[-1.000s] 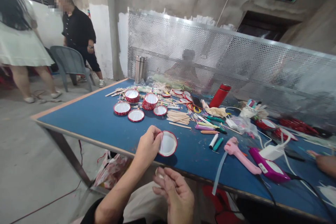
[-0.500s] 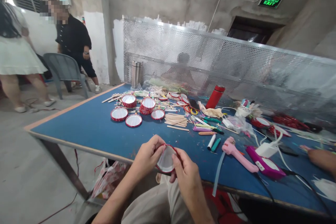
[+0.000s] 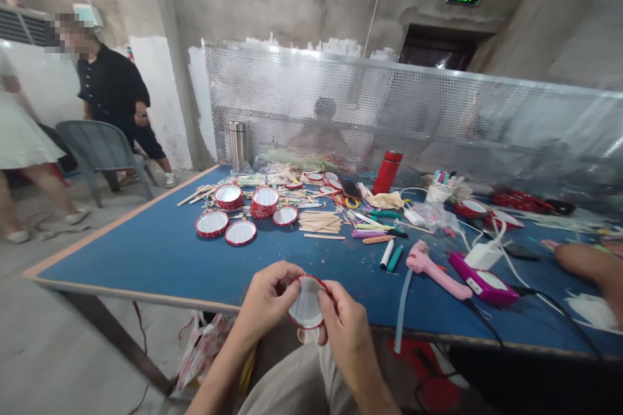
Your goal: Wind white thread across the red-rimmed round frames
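Observation:
A round white disc with a red rim (image 3: 307, 305) is held between my two hands at the table's front edge, above my lap. My left hand (image 3: 272, 298) pinches its upper left rim between thumb and fingers. On the right side, my right hand (image 3: 343, 314) grips the rim, the thumb lying over the white face and the fingers partly hidden behind. Farther back on the table lie similar red-rimmed discs, some single like this disc (image 3: 240, 232) and some in stacks, such as this stack (image 3: 265, 201). Beside them is a pile of wooden sticks (image 3: 320, 222).
A pink glue gun (image 3: 438, 275), a purple power strip (image 3: 481, 280) and cables lie to the right. Markers (image 3: 390, 255), a red bottle (image 3: 387, 172) and a steel flask (image 3: 238, 146) stand or lie farther back. Another person's arm (image 3: 586, 266) rests at the right edge.
The camera view has shifted slightly, so the table contents appear farther left. Both hands keep holding the disc, with little change in grip.

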Tool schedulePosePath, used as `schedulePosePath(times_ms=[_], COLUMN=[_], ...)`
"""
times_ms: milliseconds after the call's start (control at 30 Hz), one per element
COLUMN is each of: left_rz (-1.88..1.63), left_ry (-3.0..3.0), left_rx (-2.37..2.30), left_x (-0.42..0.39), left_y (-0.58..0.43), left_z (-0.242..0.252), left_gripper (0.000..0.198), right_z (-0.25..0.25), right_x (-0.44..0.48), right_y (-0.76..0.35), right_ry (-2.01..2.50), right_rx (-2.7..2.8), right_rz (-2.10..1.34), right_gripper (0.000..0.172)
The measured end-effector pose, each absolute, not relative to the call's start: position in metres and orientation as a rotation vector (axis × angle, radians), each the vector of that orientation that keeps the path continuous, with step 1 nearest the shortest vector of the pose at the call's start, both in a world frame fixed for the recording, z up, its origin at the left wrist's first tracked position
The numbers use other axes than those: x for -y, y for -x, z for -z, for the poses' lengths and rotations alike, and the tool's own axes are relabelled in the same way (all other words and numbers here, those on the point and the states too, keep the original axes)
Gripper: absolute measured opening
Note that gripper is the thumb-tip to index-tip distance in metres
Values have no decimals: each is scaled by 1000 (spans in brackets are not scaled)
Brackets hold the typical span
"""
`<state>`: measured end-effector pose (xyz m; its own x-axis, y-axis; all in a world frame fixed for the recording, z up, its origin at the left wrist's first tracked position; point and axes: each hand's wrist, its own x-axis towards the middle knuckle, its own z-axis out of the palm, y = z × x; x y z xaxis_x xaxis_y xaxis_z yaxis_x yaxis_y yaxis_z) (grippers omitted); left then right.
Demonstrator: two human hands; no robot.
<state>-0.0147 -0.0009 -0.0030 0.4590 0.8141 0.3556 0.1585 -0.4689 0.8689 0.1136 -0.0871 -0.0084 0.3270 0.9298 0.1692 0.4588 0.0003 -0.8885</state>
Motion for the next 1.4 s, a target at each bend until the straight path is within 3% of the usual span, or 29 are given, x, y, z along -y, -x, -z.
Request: schedulePosePath(times_ms=[300, 800, 1067, 1200, 1400], left_rz=[-919, -731, -846, -883, -859], left_ry=[-1801, -1778, -1747, -1759, -1798], left_rx=[-821, -775, -758, -782, -830], left_x=[1, -10, -17, -19, -17], left_y=[14, 14, 12, 10, 8], left_z=[-2, -2, 8, 13, 8], left_gripper=[34, 31, 30, 27, 23], right_z=[9, 5, -78, -97, -84], right_x=[88, 89, 72, 27, -22], right_y=[-107, -114, -158, -176, -191], right_ry=[1631, 1650, 2246, 2324, 2386], right_rx=[1200, 1285, 1780, 2077, 2220], right_rz=[-529, -593, 222, 222, 111], right_gripper=[33, 35, 21, 19, 16])
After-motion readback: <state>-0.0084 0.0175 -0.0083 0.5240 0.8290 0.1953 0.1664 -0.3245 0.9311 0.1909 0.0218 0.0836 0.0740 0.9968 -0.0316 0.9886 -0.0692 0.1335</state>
